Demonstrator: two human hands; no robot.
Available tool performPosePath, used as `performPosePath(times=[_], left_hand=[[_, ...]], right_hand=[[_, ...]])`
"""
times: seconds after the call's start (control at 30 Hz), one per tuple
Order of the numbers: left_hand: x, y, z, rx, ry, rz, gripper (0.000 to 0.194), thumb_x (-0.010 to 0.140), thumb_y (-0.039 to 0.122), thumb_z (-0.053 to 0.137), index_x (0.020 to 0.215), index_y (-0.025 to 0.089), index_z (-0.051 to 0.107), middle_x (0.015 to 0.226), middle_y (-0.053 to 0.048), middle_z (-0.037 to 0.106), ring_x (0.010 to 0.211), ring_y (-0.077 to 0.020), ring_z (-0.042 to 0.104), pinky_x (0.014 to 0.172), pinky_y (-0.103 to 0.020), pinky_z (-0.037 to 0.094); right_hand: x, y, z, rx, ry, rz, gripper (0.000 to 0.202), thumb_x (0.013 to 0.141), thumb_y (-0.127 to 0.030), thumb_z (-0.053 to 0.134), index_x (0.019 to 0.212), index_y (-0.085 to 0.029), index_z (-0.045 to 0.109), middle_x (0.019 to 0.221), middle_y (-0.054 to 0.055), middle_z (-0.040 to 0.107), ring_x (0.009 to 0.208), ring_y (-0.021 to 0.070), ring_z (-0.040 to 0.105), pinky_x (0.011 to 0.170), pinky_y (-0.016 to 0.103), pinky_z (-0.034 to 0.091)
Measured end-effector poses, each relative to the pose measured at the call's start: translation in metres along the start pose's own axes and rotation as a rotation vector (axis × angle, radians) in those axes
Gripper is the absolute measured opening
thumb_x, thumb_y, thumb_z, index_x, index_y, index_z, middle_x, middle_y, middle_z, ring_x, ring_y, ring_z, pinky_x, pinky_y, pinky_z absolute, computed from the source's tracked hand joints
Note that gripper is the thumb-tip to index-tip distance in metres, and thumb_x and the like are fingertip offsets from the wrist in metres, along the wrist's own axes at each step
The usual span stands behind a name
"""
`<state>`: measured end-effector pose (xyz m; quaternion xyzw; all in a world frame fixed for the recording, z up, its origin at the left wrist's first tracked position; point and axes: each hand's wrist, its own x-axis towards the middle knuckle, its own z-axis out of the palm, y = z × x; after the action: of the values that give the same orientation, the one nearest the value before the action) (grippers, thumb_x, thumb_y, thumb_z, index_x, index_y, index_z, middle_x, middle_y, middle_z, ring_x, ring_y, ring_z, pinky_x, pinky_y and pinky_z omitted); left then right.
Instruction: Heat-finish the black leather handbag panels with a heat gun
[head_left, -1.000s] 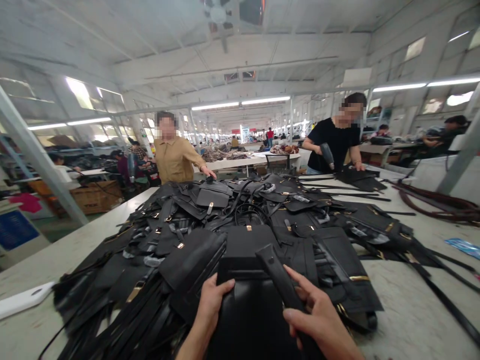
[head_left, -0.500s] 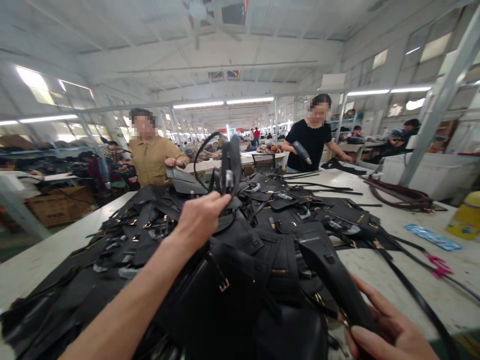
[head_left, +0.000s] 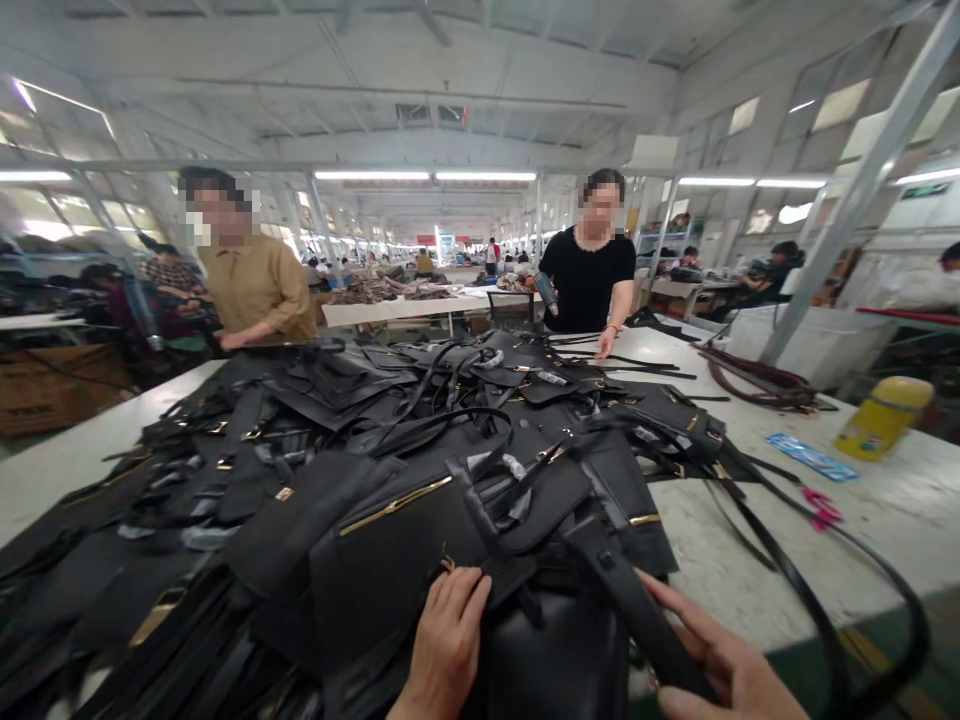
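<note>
My left hand [head_left: 450,635] lies low in the middle, its fingers together and curled on a black leather bag [head_left: 382,560] with a gold zip. Its thumb is hidden. In my right hand [head_left: 724,655], at the lower right, is a wide black strap [head_left: 634,605], held between thumb and fingers. The strap's far end rises toward the pile and has a small loop. Beneath and beside it shows a smooth black panel [head_left: 555,660]. A heap of black bags [head_left: 285,390] with gold buckles and plastic-wrapped parts spreads beyond both hands.
On the pale table [head_left: 742,510] lie pink-handled scissors [head_left: 821,510], a blue packet [head_left: 810,457], a yellow bottle [head_left: 885,418] and brown straps [head_left: 757,380]. Two co-workers stand across the table; the right one [head_left: 589,275] holds a heat gun [head_left: 547,292]. A long strap [head_left: 817,600] curves at right.
My left hand has come down and nearer, from holding a black strapped piece up to lying on the zipped bag. My right hand keeps the strap. The left co-worker has turned and lowered an arm.
</note>
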<state>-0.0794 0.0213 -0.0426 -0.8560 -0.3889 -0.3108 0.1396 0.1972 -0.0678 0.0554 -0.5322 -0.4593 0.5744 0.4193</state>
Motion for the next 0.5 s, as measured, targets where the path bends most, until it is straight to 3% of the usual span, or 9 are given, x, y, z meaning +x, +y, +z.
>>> performPosePath(times=[0.1, 0.17, 0.27, 0.37, 0.5], left_hand=[[0.003, 0.002, -0.003, -0.072, 0.048, -0.027, 0.033, 0.075, 0.0, 0.039, 0.096, 0.018, 0.057, 0.085, -0.007, 0.061, 0.083, -0.019, 0.054, 0.077, -0.035, 0.043], [0.004, 0.004, -0.003, -0.114, 0.035, -0.061, 0.023, 0.077, 0.003, 0.041, 0.084, 0.018, 0.058, 0.073, -0.005, 0.058, 0.07, -0.0165, 0.053, 0.067, -0.032, 0.044], [0.001, 0.006, 0.002, -0.16, -0.008, -0.112, 0.021, 0.08, 0.006, 0.039, 0.074, 0.017, 0.056, 0.066, -0.005, 0.054, 0.063, -0.0151, 0.049, 0.058, -0.028, 0.041], [-0.001, 0.01, 0.008, -0.18, -0.05, -0.144, 0.024, 0.079, 0.005, 0.037, 0.07, 0.015, 0.056, 0.065, -0.006, 0.053, 0.063, -0.0157, 0.048, 0.057, -0.028, 0.041], [0.004, 0.017, -0.002, -0.173, -0.112, -0.162, 0.022, 0.079, 0.008, 0.039, 0.071, 0.017, 0.057, 0.067, -0.006, 0.054, 0.063, -0.0155, 0.05, 0.057, -0.028, 0.042]], right_hand=[[0.013, -0.006, 0.015, -0.039, -0.189, -0.021, 0.076, 0.056, -0.022, 0.063, 0.128, -0.014, 0.04, 0.106, 0.008, 0.06, 0.092, 0.0222, 0.057, 0.091, 0.031, 0.038], [0.024, -0.004, 0.027, -0.04, -0.281, 0.008, 0.073, 0.055, -0.015, 0.061, 0.126, -0.013, 0.042, 0.108, 0.008, 0.06, 0.098, 0.0225, 0.054, 0.089, 0.03, 0.039], [0.037, 0.004, 0.042, -0.042, -0.338, 0.057, 0.074, 0.055, -0.01, 0.056, 0.127, -0.014, 0.04, 0.1, 0.005, 0.062, 0.075, 0.0174, 0.06, 0.07, 0.025, 0.047], [0.046, 0.009, 0.055, -0.082, -0.338, 0.091, 0.075, 0.057, -0.011, 0.054, 0.129, -0.015, 0.036, 0.085, 0.002, 0.064, 0.053, 0.012, 0.055, 0.048, 0.02, 0.044], [0.052, 0.006, 0.069, -0.193, -0.222, 0.051, 0.076, 0.062, -0.016, 0.054, 0.134, -0.019, 0.027, 0.071, -0.001, 0.061, 0.045, 0.0114, 0.051, 0.038, 0.02, 0.041]])
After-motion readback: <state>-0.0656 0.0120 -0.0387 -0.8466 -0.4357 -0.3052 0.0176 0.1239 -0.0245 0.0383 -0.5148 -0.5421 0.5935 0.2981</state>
